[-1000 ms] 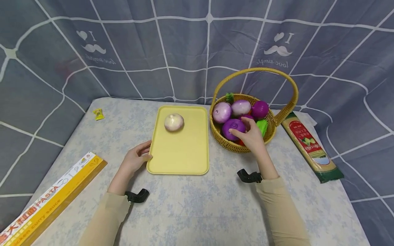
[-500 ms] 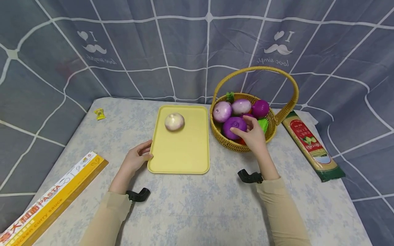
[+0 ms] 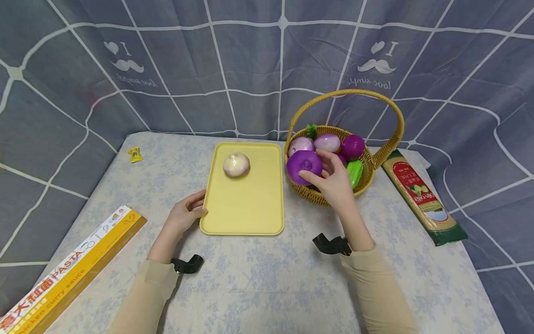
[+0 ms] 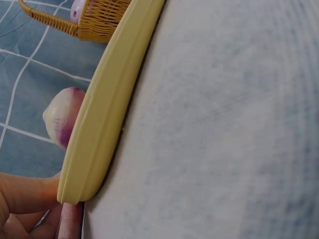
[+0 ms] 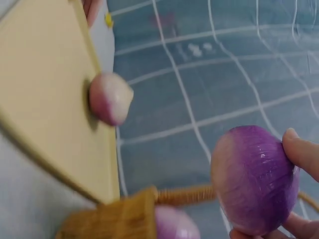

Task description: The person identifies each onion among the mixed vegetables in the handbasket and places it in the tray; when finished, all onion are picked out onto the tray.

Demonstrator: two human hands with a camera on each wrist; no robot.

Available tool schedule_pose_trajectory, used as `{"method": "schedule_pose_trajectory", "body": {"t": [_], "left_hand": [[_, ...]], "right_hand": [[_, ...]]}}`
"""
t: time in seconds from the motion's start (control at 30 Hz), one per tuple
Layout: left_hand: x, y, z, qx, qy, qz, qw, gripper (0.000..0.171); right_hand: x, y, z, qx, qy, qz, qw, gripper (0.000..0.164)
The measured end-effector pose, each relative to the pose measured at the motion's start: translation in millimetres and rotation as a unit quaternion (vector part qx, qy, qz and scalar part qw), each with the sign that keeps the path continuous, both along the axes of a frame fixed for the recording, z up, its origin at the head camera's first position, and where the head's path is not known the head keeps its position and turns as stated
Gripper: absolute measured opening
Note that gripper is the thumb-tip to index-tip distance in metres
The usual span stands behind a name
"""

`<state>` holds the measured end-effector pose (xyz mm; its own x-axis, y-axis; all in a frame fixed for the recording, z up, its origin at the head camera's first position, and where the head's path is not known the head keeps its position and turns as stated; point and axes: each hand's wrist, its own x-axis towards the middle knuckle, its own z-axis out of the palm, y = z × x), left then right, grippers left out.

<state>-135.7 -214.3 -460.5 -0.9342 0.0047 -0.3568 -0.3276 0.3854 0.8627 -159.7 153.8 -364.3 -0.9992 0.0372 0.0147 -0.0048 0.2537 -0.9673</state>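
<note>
My right hand (image 3: 335,183) pinches a purple onion (image 3: 303,167) between thumb and fingers, raised over the left front rim of the wicker basket (image 3: 310,197). The right wrist view shows the onion (image 5: 254,181) from its side, with one paler face. My left hand (image 3: 187,212) grips the left edge of a yellow tray (image 3: 244,208). In the left wrist view its thumb (image 4: 30,194) lies at the tray's rim, with fingers below. A white-and-purple turnip-like vegetable (image 3: 236,165) sits on the far part of the tray.
More onions (image 3: 327,143) and a green vegetable (image 3: 354,172) lie in the basket, under its tall handle (image 3: 350,93). A spaghetti packet (image 3: 423,197) is to the right. On the left are a pasta box (image 3: 71,269) and a small yellow wrapper (image 3: 135,154). A curtain (image 3: 250,69) hangs behind.
My right hand has lifted the purple onion from among the basket's vegetables and moved it left, toward the tray. My left hand and the tray have stayed in place.
</note>
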Motion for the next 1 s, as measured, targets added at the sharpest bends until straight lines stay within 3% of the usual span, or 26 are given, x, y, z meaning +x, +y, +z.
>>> {"method": "schedule_pose_trajectory", "body": {"t": [0.23, 0.47, 0.77, 1.0], "left_hand": [[-0.3, 0, 0.1, 0.002, -0.001, -0.002, 1.0000, 0.063], [0.2, 0, 0.3, 0.005, -0.003, -0.004, 1.0000, 0.063], [1.1, 0, -1.1, -0.002, 0.001, -0.003, 1.0000, 0.063], [0.4, -1, -2.6, 0.003, 0.006, -0.006, 1.0000, 0.062]], "right_hand": [[3.0, -36, -2.6, -0.027, 0.015, 0.049, 0.998, 0.069], [-0.2, -74, -25.8, -0.021, -0.015, 0.085, 0.996, 0.068], [-10.7, -110, -62.6, -0.012, -0.013, 0.098, 0.995, 0.067], [-15.2, -128, -72.7, 0.003, -0.022, 0.096, 0.995, 0.066]]}}
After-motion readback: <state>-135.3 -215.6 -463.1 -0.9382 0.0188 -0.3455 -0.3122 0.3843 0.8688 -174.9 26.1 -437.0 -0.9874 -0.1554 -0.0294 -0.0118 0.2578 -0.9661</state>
